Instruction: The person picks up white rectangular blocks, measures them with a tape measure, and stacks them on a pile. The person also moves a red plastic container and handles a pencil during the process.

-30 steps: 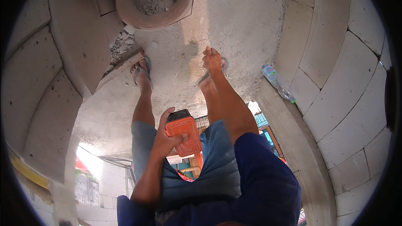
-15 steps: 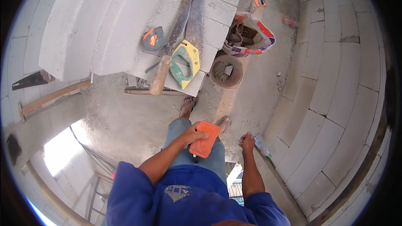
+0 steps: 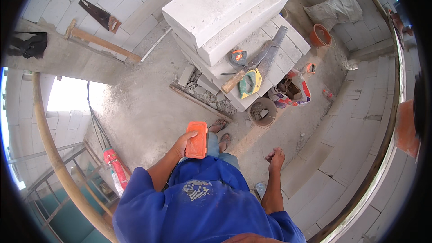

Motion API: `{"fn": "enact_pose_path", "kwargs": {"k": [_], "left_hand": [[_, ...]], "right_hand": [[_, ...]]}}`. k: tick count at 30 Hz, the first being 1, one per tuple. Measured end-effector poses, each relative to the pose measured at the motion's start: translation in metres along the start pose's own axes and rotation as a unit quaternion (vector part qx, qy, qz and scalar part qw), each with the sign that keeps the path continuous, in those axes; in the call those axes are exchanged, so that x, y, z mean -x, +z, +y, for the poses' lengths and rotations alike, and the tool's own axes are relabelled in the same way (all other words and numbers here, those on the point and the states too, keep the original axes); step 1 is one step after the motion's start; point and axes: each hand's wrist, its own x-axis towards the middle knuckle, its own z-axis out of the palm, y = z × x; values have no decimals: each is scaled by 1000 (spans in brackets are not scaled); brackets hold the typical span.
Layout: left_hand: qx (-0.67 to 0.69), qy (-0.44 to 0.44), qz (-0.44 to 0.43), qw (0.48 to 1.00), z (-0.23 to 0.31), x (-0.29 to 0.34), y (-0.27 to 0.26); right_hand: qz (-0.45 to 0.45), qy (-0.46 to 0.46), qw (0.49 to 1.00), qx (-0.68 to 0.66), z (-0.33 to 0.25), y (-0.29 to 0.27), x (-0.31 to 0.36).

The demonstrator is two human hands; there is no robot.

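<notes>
My left hand (image 3: 182,144) grips a flat orange plastic case (image 3: 196,140) by its left side, thumb across the top face, in front of my waist. My right hand (image 3: 276,156) hangs apart at the right with its fingers curled in; whether anything small is inside them I cannot make out. Ahead of me, on a stack of pale blocks (image 3: 284,47), lie a handsaw with a yellow and green handle (image 3: 250,83), a blade with a wooden handle (image 3: 234,81) and a tape measure (image 3: 238,57).
A bucket of rubble (image 3: 263,112) and an open bag (image 3: 297,91) stand beside the stack. Broken pieces (image 3: 204,91) lie behind a wooden strip (image 3: 198,101) near my feet. Further back is an orange bucket (image 3: 320,35). Another saw (image 3: 100,15) is at the left wall.
My view has turned left and takes in more of the room. The orange case, still in my left hand, is now held more upright. My right hand stays curled at my side.
</notes>
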Motion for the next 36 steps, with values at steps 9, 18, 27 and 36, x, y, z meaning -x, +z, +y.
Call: {"fn": "enact_pose_path", "kwargs": {"k": [9, 18, 27, 36], "left_hand": [[113, 179, 12, 977, 39, 65, -17], [141, 277, 21, 950, 186, 82, -114], [137, 287, 52, 947, 325, 145, -221], [189, 375, 85, 903, 383, 161, -230]], "right_hand": [[52, -255, 960, -107, -204, 78, 54], [8, -451, 884, -122, -355, 284, 85], [161, -549, 771, 280, -415, 531, 31], [180, -547, 730, 369, -394, 581, 50]]}}
